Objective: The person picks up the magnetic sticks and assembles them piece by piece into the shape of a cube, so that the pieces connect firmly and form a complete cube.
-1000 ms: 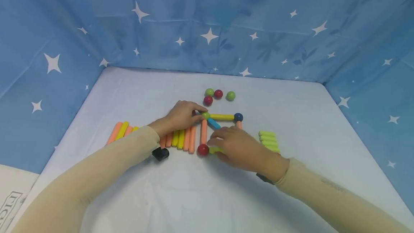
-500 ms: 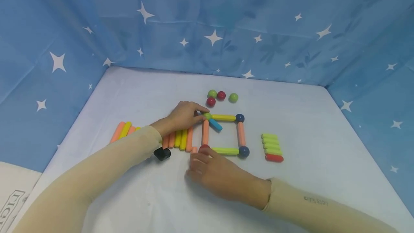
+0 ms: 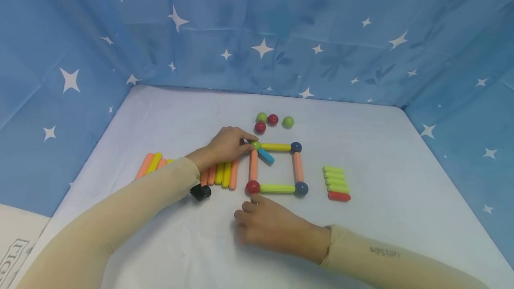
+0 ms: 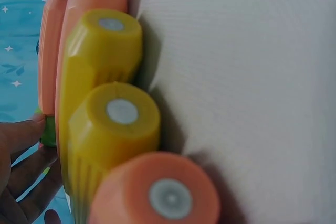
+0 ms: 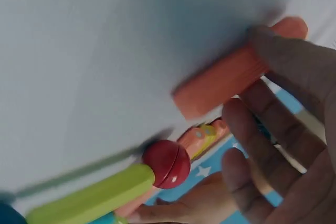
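Observation:
At the back left corner of a square of magnetic rods and balls, my left hand (image 3: 227, 142) pinches a green ball (image 3: 256, 146). A blue rod (image 3: 266, 156) points from that ball into the square. My right hand (image 3: 273, 225) is just in front of the red ball (image 3: 253, 187) at the front left corner. It grips an orange magnetic rod (image 5: 226, 82) between thumb and fingers, plain in the right wrist view and hidden by the hand in the head view. Dark blue balls (image 3: 301, 188) form the two right corners.
Orange and yellow rods (image 3: 226, 175) lie in a row at left, partly under the left forearm. Light green rods (image 3: 336, 182) and a red rod (image 3: 339, 196) lie at right. Loose red and green balls (image 3: 272, 120) sit behind the square. A black object (image 3: 200, 191) is at the left wrist.
My right hand has left the square's front side, taken an orange rod from the right end of the row, and drawn it slightly toward the front. The left hand stays at the green ball.

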`<state>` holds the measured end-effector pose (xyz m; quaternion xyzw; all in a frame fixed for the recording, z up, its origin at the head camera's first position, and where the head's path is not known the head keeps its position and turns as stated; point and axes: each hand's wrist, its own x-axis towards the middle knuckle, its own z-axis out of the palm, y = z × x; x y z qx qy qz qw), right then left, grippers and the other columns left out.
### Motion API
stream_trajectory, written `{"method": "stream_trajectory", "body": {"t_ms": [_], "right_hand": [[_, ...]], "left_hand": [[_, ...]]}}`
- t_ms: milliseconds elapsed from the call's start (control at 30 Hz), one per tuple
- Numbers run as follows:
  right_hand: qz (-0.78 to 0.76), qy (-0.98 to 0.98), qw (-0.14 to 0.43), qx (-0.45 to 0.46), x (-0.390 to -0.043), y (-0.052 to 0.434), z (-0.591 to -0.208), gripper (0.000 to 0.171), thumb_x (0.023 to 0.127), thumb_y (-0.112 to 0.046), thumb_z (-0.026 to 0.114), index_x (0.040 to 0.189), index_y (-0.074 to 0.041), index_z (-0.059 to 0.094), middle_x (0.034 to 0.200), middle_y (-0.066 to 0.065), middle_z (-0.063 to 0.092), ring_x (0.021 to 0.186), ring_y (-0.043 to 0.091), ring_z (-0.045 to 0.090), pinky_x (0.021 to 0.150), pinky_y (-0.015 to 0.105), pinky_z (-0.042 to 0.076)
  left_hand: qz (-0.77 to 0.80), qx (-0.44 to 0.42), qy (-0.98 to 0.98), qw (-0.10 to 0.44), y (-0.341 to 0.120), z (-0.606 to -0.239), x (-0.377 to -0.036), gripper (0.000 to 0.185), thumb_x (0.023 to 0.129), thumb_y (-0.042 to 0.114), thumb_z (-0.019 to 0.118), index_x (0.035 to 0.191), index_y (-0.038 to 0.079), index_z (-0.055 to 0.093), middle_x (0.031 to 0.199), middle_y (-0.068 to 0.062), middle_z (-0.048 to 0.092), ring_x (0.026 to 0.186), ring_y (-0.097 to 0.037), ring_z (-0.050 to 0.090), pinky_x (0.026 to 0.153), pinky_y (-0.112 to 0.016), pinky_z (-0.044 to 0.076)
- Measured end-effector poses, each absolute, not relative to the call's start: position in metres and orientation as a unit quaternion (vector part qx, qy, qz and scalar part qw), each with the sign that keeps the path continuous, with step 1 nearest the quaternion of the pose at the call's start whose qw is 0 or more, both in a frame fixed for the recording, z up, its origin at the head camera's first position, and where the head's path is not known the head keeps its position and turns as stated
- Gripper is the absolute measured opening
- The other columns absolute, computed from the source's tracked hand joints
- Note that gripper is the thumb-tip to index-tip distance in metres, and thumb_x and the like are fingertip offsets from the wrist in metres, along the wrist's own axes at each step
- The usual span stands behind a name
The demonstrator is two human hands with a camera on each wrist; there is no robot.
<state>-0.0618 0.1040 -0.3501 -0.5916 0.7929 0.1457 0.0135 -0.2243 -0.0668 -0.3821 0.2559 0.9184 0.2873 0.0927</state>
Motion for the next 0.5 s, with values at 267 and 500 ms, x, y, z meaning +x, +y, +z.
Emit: {"method": "stream_trajectory", "body": {"t_ms": [267, 500], "right_hand": [[-0.060, 0.904, 0.058, -0.420, -0.095, 0.133, -0.326, 0.021, 0.093, -0.036, 0.075, 0.109, -0.022, 0.078, 0.086, -0.013, 0.071, 0.077, 0.004, 0.063, 0.071, 0.023, 0.051], [-0.056, 0.964, 0.080, -0.247, -0.146, 0.169, -0.324, 0.020, 0.094, -0.028, 0.074, 0.103, -0.012, 0.080, 0.055, -0.007, 0.052, 0.056, 0.013, 0.051, 0.053, 0.028, 0.042]], "left_hand": [[0.288, 0.262, 0.918, 0.082, -0.067, -0.383, -0.226, 0.034, 0.098, 0.028, 0.070, 0.131, 0.021, 0.070, 0.067, 0.000, 0.059, 0.061, -0.019, 0.048, 0.062, -0.032, 0.039], [0.290, 0.258, 0.917, 0.093, -0.068, -0.383, -0.225, 0.036, 0.098, 0.028, 0.070, 0.133, 0.021, 0.069, 0.063, -0.002, 0.054, 0.058, -0.020, 0.047, 0.061, -0.032, 0.038]]}}
